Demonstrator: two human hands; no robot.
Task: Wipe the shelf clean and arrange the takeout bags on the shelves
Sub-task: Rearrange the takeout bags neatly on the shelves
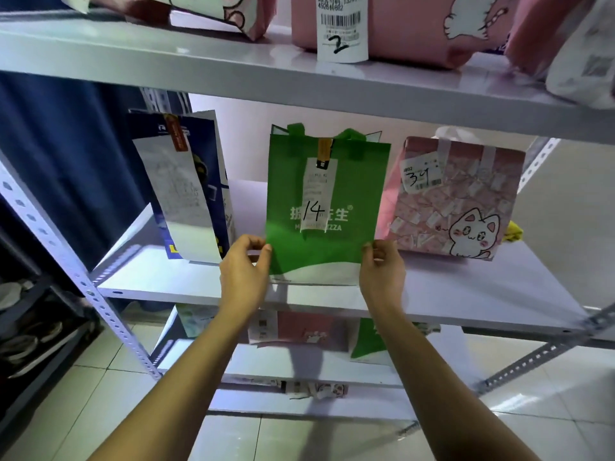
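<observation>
receipt (318,194) print on green bag (327,207) blurred; upper pink bags (399,24) cut off by top edge

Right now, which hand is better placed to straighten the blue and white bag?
Left. The left hand pinches the green bag on the side beside the blue and white bag; the right hand is across the green bag.

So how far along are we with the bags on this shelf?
Done, it seems: a blue and white bag and a pink cat bag stand on the middle shelf, with more bags on the shelves above and below. In hand: both hands, left hand and right hand, pinch the green bag marked 14 by its lower corners. Left: letting it go. No cloth is visible.
</observation>
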